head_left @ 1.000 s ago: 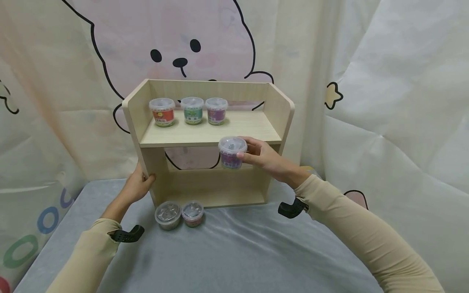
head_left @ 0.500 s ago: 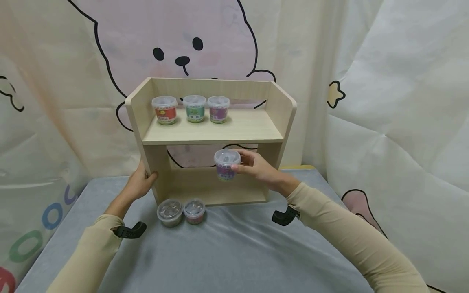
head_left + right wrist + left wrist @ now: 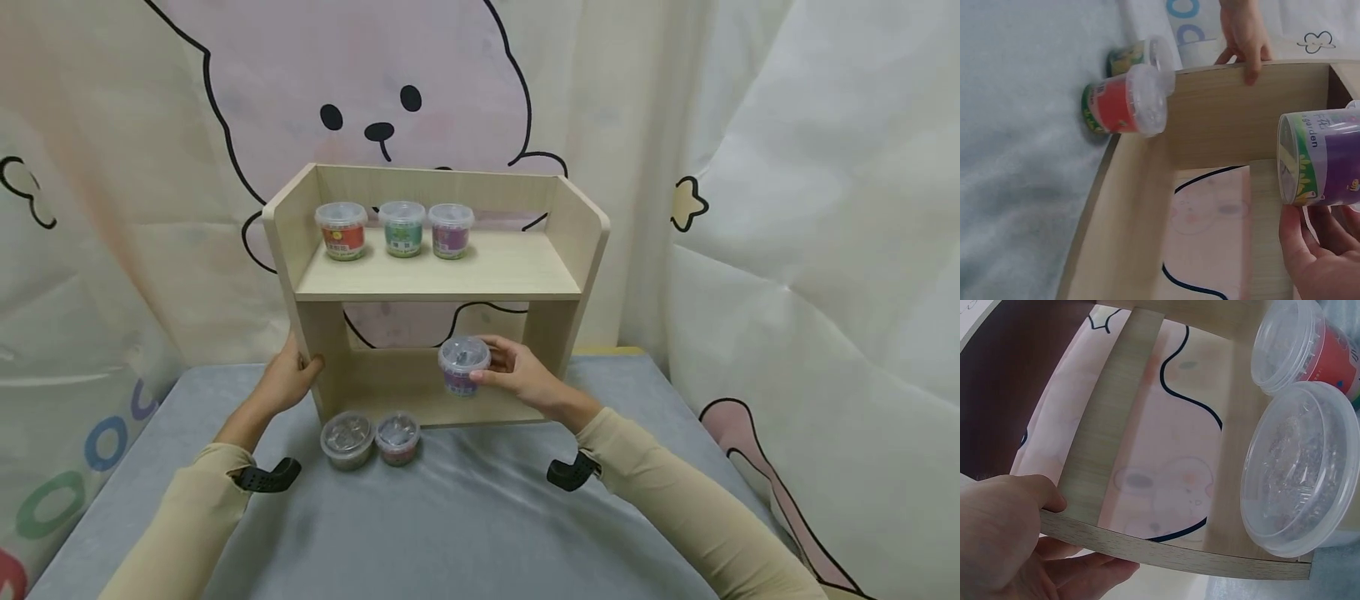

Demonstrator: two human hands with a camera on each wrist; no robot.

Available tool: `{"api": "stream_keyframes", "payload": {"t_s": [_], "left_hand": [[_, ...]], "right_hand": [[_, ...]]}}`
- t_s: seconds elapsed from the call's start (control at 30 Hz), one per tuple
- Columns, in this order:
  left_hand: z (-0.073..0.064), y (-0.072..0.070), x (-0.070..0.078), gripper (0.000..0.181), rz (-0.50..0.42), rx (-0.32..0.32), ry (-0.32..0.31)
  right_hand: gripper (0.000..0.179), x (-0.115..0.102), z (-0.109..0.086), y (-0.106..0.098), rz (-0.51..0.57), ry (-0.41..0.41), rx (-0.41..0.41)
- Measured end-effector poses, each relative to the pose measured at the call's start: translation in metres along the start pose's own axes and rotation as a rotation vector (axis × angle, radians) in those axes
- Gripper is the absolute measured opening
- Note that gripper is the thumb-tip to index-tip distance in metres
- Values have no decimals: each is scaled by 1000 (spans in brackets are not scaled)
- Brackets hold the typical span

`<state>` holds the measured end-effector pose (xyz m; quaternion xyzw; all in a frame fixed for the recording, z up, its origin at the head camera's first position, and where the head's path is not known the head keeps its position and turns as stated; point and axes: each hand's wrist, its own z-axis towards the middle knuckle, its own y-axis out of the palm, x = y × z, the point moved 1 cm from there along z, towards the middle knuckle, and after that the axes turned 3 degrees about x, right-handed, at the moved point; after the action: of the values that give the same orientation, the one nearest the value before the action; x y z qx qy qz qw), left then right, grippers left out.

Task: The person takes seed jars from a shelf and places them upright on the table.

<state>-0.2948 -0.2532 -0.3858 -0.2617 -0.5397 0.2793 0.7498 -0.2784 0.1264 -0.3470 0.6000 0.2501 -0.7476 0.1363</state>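
Note:
My right hand (image 3: 531, 385) holds a clear-lidded plastic tub with a purple label (image 3: 462, 360), in front of the lower opening of a small wooden shelf (image 3: 435, 286). In the right wrist view the tub (image 3: 1325, 156) is lifted, with fingers and thumb at its side. My left hand (image 3: 281, 379) grips the edge of the shelf's left side panel; in the left wrist view the thumb lies on one side of the panel (image 3: 1179, 550) and the fingers on the other. Two lidded tubs stand on the cloth before the shelf: a wider one (image 3: 347, 437) and a red-labelled one (image 3: 397, 437).
On the upper board stand three lidded tubs, one red-labelled (image 3: 342, 233), one green-labelled (image 3: 402, 229) and one purple-labelled (image 3: 451, 232). A grey-blue cloth (image 3: 450, 525) covers the table. Printed curtains (image 3: 630, 150) hang behind and at both sides.
My right hand has lowered the purple-labelled tub from the upper board's front edge to in front of the lower opening. The left hand stays on the side panel.

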Motion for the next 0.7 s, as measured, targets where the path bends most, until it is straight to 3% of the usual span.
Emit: {"api": "stream_keyframes", "payload": {"t_s": [0.23,0.4,0.7], "left_hand": [[1,3,0,76,16,11,-3],[0,1,-1,77,10,18,-1],[-3,1,-2,78,-6,13,11]], "right_hand": [[67,23,-5,7,33,10,-22],[71,38,-2,10,43,52,-52],[67,62,4,21,12,47,-68]]}}
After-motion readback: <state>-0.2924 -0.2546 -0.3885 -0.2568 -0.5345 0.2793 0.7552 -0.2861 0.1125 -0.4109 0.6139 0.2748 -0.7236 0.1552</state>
